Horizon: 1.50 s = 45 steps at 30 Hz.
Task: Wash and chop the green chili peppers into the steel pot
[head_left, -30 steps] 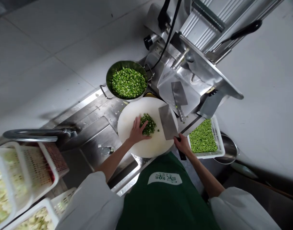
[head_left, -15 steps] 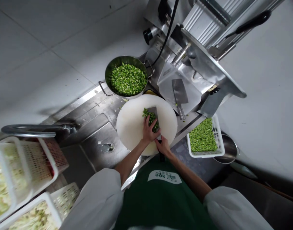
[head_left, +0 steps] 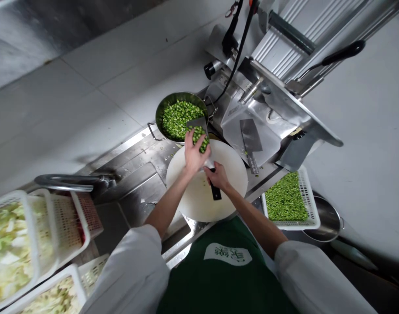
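My right hand [head_left: 217, 175] is closed round the black handle of a cleaver [head_left: 199, 123], whose wide blade points away from me. A heap of chopped green vegetable [head_left: 199, 138] lies on the blade. Over that heap my left hand [head_left: 195, 152] curves its spread fingers, holding the pieces against the blade. The blade's far end reaches over the near rim of a steel pot [head_left: 160, 111] holding more chopped green pieces [head_left: 181, 117]. Beneath my hands is a round white cutting board [head_left: 225, 192] with a few small bits on it.
A second cleaver [head_left: 251, 135] lies on the tray of a metal slicing machine [head_left: 284, 96] at the right. Below it stands a white basket [head_left: 312, 200] of finely chopped greens, beside a steel pot [head_left: 326, 222]. A faucet [head_left: 65, 181] and baskets of cut cabbage [head_left: 10, 248] are at the left.
Both hands have lifted the cleaver and its heap of chopped greens off the board and carried them forward to the pot. The view has shifted slightly.
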Each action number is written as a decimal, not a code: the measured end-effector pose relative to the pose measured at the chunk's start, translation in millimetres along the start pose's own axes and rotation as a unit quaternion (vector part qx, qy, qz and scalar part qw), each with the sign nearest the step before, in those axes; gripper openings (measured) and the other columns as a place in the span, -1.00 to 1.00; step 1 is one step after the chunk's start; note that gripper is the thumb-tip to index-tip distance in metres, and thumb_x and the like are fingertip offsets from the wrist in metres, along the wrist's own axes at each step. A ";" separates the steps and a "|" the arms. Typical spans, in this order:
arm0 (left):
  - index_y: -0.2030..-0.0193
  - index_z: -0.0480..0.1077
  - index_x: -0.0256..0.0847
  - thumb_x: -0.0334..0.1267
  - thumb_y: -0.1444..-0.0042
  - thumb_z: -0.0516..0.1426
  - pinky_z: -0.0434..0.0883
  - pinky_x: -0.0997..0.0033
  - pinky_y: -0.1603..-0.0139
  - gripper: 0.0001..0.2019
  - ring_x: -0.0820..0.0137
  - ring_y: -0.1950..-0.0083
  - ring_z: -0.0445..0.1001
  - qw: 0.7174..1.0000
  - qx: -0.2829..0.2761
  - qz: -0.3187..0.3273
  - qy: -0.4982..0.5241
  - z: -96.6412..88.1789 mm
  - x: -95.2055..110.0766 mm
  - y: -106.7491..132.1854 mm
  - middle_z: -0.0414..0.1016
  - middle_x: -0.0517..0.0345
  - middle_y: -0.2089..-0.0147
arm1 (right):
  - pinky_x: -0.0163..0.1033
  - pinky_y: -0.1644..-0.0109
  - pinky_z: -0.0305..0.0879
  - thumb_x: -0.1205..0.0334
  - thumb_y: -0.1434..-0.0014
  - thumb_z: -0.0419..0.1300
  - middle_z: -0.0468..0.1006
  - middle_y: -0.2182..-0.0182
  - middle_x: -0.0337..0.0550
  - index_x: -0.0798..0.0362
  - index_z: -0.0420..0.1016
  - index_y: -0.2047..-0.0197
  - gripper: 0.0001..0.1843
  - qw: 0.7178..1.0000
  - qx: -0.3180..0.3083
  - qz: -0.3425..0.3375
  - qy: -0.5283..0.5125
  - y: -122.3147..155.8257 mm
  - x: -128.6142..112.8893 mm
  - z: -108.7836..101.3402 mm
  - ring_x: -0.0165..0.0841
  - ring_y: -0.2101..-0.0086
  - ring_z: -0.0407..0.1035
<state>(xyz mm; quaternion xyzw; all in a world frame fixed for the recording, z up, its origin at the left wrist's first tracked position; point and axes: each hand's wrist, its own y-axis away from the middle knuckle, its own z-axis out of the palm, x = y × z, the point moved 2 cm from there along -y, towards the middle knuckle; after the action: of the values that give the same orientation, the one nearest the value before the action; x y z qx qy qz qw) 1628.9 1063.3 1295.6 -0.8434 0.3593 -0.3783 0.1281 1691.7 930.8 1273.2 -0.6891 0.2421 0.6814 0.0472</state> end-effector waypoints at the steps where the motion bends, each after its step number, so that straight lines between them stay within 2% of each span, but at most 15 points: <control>1: -0.21 0.48 -0.15 -0.06 -0.24 0.19 0.05 -0.15 -0.53 -0.56 -0.03 -0.54 0.00 1.000 0.016 -0.008 -0.001 0.7 -14.2 -22.9 0.06 -0.08 -0.49 | -0.37 0.66 0.15 -0.05 -0.15 0.19 0.31 0.74 -0.40 -0.05 0.18 0.36 -0.69 1.000 -0.007 -0.004 -0.006 -12.6 -8.8 -0.1 -0.44 0.74 0.22; 5: -0.11 0.52 -0.28 -0.09 -0.24 0.19 0.17 -0.05 -0.48 -0.60 0.02 -0.44 0.21 0.997 0.032 -0.067 0.006 10.4 -69.9 -104.1 0.22 -0.20 -0.38 | -0.37 0.67 0.12 0.00 -0.15 0.17 0.31 0.77 -0.36 -0.05 0.18 0.46 -0.70 0.998 0.005 -0.010 0.055 -11.0 -12.7 -21.7 -0.44 0.76 0.22; 8: 0.00 0.55 -0.28 -0.05 -0.31 0.10 0.28 0.00 -0.41 -0.64 0.10 -0.33 0.37 0.998 0.022 -0.049 0.026 3.3 -90.6 -119.3 0.39 -0.21 -0.26 | -0.35 0.65 0.13 -0.08 -0.16 0.15 0.32 0.80 -0.33 -0.06 0.18 0.49 -0.64 0.993 0.040 0.017 0.112 32.7 16.3 -57.1 -0.43 0.76 0.21; 10: 0.01 0.53 -0.24 -0.04 -0.39 -0.01 0.35 0.06 -0.35 -0.62 0.20 -0.25 0.44 0.998 0.040 -0.007 0.043 -10.9 -93.1 -91.2 0.48 -0.15 -0.16 | -0.33 0.64 0.14 -0.14 -0.15 0.15 0.32 0.80 -0.32 -0.07 0.18 0.49 -0.61 0.988 0.052 0.042 0.140 65.2 42.6 -81.9 -0.40 0.75 0.22; 14: 0.07 0.52 -0.18 -0.01 -0.41 -0.07 0.43 0.11 -0.27 -0.59 0.26 -0.15 0.52 0.999 -0.002 0.018 0.043 -30.6 -95.5 19.6 0.57 -0.09 0.00 | -0.27 0.59 0.21 -0.21 -0.10 0.17 0.37 0.78 -0.27 -0.08 0.20 0.50 -0.58 0.976 0.067 0.105 0.177 108.5 89.6 -114.2 -0.34 0.72 0.28; 17: -0.09 0.49 -0.20 0.08 -0.35 -0.01 0.31 0.00 -0.39 -0.54 0.17 -0.36 0.37 0.997 -0.067 -0.042 -0.003 -21.2 -105.1 71.4 0.46 -0.17 -0.24 | -0.26 0.58 0.22 -0.24 -0.08 0.17 0.38 0.77 -0.26 -0.08 0.19 0.50 -0.57 0.970 0.077 0.148 0.178 116.7 108.6 -119.4 -0.33 0.72 0.29; 21: -0.31 0.35 -0.21 0.09 -0.35 0.00 0.02 -0.11 -0.51 -0.45 0.14 -0.54 0.05 0.988 -0.151 -0.022 -0.002 15.8 -105.3 64.5 0.22 -0.17 -0.46 | -0.29 0.57 0.22 -0.17 -0.08 0.18 0.40 0.74 -0.26 -0.07 0.19 0.48 -0.61 0.968 0.087 0.158 0.174 105.7 112.8 -114.3 -0.35 0.69 0.31; 23: -0.28 0.39 -0.15 0.05 -0.38 -0.02 0.02 -0.09 -0.52 -0.51 0.20 -0.53 0.08 0.969 -0.233 0.058 0.050 32.9 -92.6 60.8 0.27 -0.10 -0.43 | -0.30 0.58 0.22 -0.14 -0.10 0.18 0.43 0.72 -0.26 -0.07 0.18 0.45 -0.63 0.970 0.078 0.164 0.161 97.3 112.1 -106.4 -0.35 0.68 0.33; 26: -0.29 0.38 -0.12 0.03 -0.38 -0.03 0.08 -0.02 -0.52 -0.52 0.23 -0.52 0.11 0.938 -0.311 0.120 0.093 48.7 -61.4 85.2 0.31 -0.09 -0.41 | -0.33 0.61 0.21 -0.09 -0.15 0.17 0.44 0.71 -0.30 -0.07 0.16 0.37 -0.67 0.972 0.064 0.182 0.137 88.2 113.9 -82.6 -0.35 0.69 0.35; 30: -0.47 0.13 -0.23 0.06 -0.38 -0.04 0.05 -0.11 -0.53 -0.37 0.11 -0.58 -0.08 0.973 -0.224 0.000 0.057 62.5 -14.3 140.7 0.05 -0.20 -0.53 | -0.36 0.63 0.20 0.01 -0.18 0.16 0.42 0.70 -0.35 -0.04 0.20 0.31 -0.75 0.979 0.042 0.176 0.089 87.2 119.9 -30.6 -0.38 0.70 0.35; 33: -0.48 0.10 -0.19 0.02 -0.41 -0.08 0.10 -0.05 -0.52 -0.40 0.12 -0.57 -0.07 0.983 -0.156 -0.073 0.064 61.4 12.7 157.2 0.04 -0.18 -0.53 | -0.35 0.64 0.21 0.03 -0.18 0.15 0.39 0.70 -0.36 -0.05 0.20 0.32 -0.78 0.986 0.053 0.151 0.038 92.0 115.7 2.0 -0.38 0.70 0.34; 35: -0.41 0.22 -0.18 0.00 -0.42 -0.08 0.15 0.00 -0.51 -0.47 0.13 -0.53 0.05 0.988 -0.116 -0.074 0.071 48.3 23.0 145.6 0.13 -0.19 -0.47 | -0.35 0.65 0.20 0.00 -0.18 0.16 0.37 0.71 -0.37 -0.06 0.18 0.33 -0.74 0.990 0.061 0.130 0.012 92.0 102.0 14.0 -0.39 0.71 0.33; 38: -0.20 0.40 -0.21 -0.03 -0.43 -0.06 0.20 0.05 -0.47 -0.58 0.16 -0.43 0.23 0.996 -0.035 -0.035 0.077 15.1 26.4 95.8 0.26 -0.21 -0.34 | -0.36 0.64 0.22 -0.05 -0.18 0.17 0.38 0.70 -0.37 -0.05 0.20 0.31 -0.70 0.996 0.047 0.079 -0.005 79.1 63.5 22.9 -0.40 0.71 0.33; 42: 0.06 0.44 -0.23 -0.03 -0.43 -0.05 0.21 0.07 -0.43 -0.64 0.22 -0.28 0.35 0.991 0.069 0.004 0.112 -17.9 3.1 -16.4 0.36 -0.13 -0.11 | -0.36 0.62 0.20 -0.07 -0.21 0.16 0.37 0.70 -0.39 -0.05 0.22 0.32 -0.70 0.998 0.035 0.047 0.004 57.0 11.5 26.7 -0.40 0.70 0.33; 45: 0.16 0.40 -0.21 -0.02 -0.39 0.05 0.21 0.05 -0.40 -0.71 0.21 -0.24 0.35 0.987 0.082 -0.036 0.136 -28.9 -37.4 -102.7 0.42 -0.07 -0.02 | -0.35 0.58 0.13 -0.04 -0.25 0.14 0.37 0.68 -0.34 -0.04 0.24 0.36 -0.71 0.992 0.057 0.019 0.113 66.9 1.7 13.3 -0.40 0.67 0.31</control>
<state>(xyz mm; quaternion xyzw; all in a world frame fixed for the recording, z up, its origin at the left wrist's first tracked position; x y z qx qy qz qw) 1643.0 1164.0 1345.0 -0.7833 0.3102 -0.5219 0.1336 1652.8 876.8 1288.4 -0.7529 0.2974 0.5853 0.0461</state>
